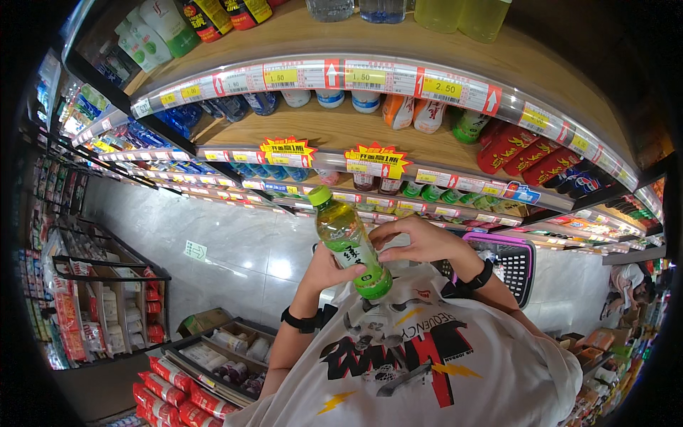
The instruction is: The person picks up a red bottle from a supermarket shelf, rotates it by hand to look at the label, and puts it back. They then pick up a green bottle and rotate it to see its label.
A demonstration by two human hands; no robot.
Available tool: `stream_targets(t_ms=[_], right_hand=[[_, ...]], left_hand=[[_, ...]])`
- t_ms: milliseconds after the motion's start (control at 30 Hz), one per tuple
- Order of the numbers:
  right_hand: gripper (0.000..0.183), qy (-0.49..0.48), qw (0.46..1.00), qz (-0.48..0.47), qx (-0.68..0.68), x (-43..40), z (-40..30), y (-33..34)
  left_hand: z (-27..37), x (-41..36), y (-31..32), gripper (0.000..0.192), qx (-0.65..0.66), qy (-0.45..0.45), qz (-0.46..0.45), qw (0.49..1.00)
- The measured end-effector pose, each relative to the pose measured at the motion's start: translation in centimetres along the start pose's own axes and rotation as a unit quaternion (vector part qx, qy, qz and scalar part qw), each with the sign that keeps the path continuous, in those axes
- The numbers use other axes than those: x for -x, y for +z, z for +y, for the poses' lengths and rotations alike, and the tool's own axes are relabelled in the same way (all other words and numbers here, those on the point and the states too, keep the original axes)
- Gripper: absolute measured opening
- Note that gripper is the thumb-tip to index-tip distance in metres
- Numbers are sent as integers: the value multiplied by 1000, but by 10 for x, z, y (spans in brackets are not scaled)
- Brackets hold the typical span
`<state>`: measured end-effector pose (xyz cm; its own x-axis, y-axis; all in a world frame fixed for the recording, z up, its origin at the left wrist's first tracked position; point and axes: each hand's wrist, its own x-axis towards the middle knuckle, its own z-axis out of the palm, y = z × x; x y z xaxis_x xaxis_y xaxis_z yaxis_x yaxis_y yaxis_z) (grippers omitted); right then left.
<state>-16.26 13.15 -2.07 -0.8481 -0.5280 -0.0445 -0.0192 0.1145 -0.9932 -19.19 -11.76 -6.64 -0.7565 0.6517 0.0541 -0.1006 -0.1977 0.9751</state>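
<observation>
A plastic bottle of green tea (352,245) with a light green cap tilts in front of my chest. My left hand (332,267) is closed around its lower part, the thumb lying across the label. Just right of the bottle is my right hand (408,240), its fingers curled toward the bottle's side; whether the fingertips touch it I cannot tell. Both wrists wear dark bands. Past the bottle, the drinks shelf (331,128) holds several rows of bottles, with similar green-capped ones (429,192) low down.
A shopping basket (515,267) with a purple rim is at the right, beyond my right forearm. Price rails (373,74) edge the curved shelves. Display racks (106,299) and red packages (176,389) are at the lower left. A person (624,288) is at the far right.
</observation>
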Motion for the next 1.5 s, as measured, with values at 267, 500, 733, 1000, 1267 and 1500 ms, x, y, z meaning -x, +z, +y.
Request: stream_targets(t_ms=[267, 500, 733, 1000, 1267, 1500], right_hand=[[22, -19, 998, 3, 61, 18, -7, -12], [21, -15, 998, 41, 35, 48, -2, -17], [27, -15, 997, 70, 34, 95, -3, -15], [30, 2, 998, 61, 8, 146, 1, 14], [32, 10, 993, 70, -97, 207, 18, 73], [37, -38, 996, 67, -41, 210, 2, 90]], left_hand=[[3, 2, -8, 67, 6, -23, 56, 998], [11, 1, 8, 70, -3, 6, 62, 998], [3, 4, 46, 69, 6, -12, 34, 999], [-10, 40, 96, 72, 9, -29, -1, 1000], [-2, 84, 138, 55, -227, -81, -101, 965], [58, 100, 174, 60, -172, -198, -55, 964]])
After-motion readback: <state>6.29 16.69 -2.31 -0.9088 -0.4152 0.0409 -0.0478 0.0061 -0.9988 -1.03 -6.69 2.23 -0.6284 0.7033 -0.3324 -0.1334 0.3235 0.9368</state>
